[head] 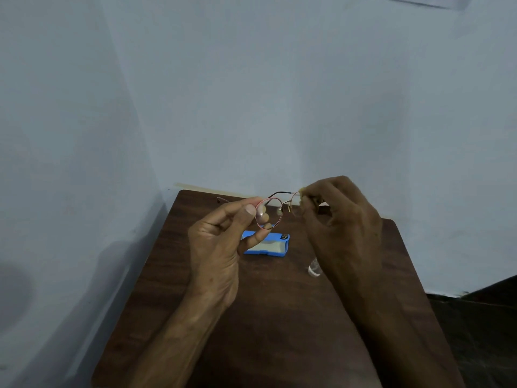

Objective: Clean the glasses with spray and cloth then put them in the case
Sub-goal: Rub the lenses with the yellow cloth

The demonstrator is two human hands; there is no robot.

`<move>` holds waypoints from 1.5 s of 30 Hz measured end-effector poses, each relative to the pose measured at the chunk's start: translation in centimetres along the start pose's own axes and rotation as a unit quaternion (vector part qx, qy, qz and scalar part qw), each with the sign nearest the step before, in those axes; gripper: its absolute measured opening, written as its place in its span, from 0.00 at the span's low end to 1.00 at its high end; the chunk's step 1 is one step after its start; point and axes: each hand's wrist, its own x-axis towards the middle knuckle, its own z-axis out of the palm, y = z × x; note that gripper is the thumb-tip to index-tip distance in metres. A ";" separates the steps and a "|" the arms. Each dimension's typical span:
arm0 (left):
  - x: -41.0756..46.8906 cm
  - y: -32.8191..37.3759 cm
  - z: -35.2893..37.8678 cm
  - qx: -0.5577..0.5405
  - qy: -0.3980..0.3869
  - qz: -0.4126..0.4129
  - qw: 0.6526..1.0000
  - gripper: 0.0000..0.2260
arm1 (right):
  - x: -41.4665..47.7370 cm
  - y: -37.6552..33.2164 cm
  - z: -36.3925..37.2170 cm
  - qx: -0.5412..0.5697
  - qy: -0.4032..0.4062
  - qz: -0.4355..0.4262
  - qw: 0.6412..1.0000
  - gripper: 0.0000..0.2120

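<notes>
Now, both hands are raised over the table [279, 317], with the glasses [270, 212] held between them, off the surface.

Left hand [221, 239]: thumb and fingers curled, pinching the left-side round lens at its outer rim. The thumb tip sits on the upper left edge and a finger comes up under the lower edge. The rest of that lens is uncovered, and its thin reddish rim is visible all round.

Right hand [341, 211]: fingers bunched and closed on a small yellowish cloth [301, 195], which is pressed around the right-side lens. That lens is mostly hidden by the cloth and fingertips; only part of its rim shows to the left of the hand. Dark temple arms run behind the frame on the far side. The bridge and nose pads lie in the gap between the two hands.

Case [275, 246]: blue, lying flat on the table below the glasses, just right of the left hand's lower fingers, which cover its left end. A pale area shows on its near side; I cannot tell whether the lid is open.

Spray bottle [315, 268]: small and clear, on the table near and right of the case, up against the right wrist, which partly hides it. Its orientation is unclear.

The table is dark brown wood, set into a corner of pale blue wall [251, 93].
</notes>
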 end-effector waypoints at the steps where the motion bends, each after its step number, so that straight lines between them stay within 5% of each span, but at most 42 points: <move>1: 0.1 -0.1 0.1 -0.001 0.002 -0.001 1.000 0.10 | -0.2 -0.1 0.1 0.001 -0.009 -0.008 1.000 0.02; 15: 0.1 -1.6 3.5 0.006 0.013 -0.017 1.000 0.08 | 0.4 3.4 -1.2 0.016 -0.001 0.007 1.000 0.03; 20: 0.2 -1.8 4.7 -0.026 0.036 -0.029 0.999 0.07 | -0.9 3.5 -1.2 -0.014 -0.055 -0.038 0.998 0.07; 39: -0.7 -4.1 7.8 -0.057 0.069 -0.070 0.994 0.08 | 0.4 8.6 -2.9 -0.006 0.011 0.047 0.999 0.04; 45: -0.8 -4.8 8.6 -0.031 0.068 -0.063 0.995 0.11 | -0.2 9.0 -2.5 0.013 -0.014 -0.006 1.000 0.04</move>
